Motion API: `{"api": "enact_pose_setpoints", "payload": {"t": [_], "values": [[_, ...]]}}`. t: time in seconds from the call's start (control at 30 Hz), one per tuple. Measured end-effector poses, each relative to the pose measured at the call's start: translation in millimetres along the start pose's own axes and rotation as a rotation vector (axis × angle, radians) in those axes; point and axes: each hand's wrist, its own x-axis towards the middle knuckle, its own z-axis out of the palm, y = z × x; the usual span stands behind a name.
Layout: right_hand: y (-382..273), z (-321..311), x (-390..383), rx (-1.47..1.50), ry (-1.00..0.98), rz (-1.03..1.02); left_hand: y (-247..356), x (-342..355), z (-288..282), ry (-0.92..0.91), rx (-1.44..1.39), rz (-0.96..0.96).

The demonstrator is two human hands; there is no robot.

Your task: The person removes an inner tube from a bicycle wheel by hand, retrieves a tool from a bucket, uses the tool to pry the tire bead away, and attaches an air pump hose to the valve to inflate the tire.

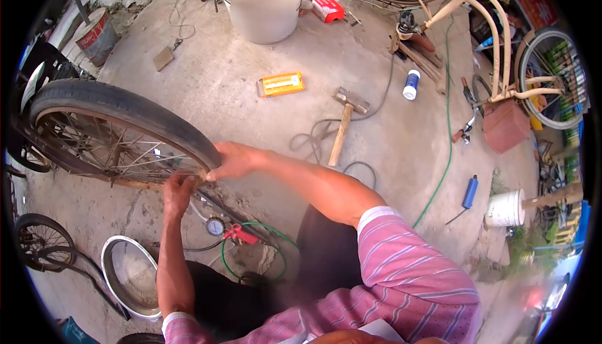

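A bicycle wheel (pixel 119 109) with a worn black tyre and a rusty rim stands tilted at the left. My right hand (pixel 235 159) is closed around the near edge of the tyre, its thumb pressed at the rim. Just below, the bent fingers of my left hand (pixel 179 188) pinch the lower rim; exactly what lies between the fingertips is hidden. A red tyre inflator (pixel 241 234) with a round pressure gauge (pixel 215 226) and a green hose rests on the ground near my knees.
A hammer (pixel 346 121) lies on the concrete beside a looped dark cord. Around it are an orange box (pixel 281 84), a white bottle (pixel 411 85) and a white bucket (pixel 263 15). An upturned bicycle frame (pixel 498 37) stands at the right. A metal basin (pixel 133 275) is near my left forearm.
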Motion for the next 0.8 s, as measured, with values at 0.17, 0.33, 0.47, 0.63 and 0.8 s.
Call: {"api": "enact_pose_setpoints", "payload": {"t": [0.17, 0.33, 0.47, 0.63, 0.8], "values": [[-3, 2, 0, -0.015, -0.001, 0.01, 6, 0, 4, -0.006, -0.047, -0.032], [-6, 0, -2, 0.019, 0.019, 0.087, 12, -8, 21, 0.105, -0.197, -0.082], [-10, 1, 0, -0.035, 0.018, 0.02, -17, -4, 18, 0.094, -0.168, 0.043], [-8, 0, -2, -0.104, 0.018, 0.001, -14, -8, 17, 0.045, -0.385, -0.023], [-3, -1, -2, -0.072, 0.018, 0.007, 2, -9, 14, -0.017, -0.374, -0.086]]}}
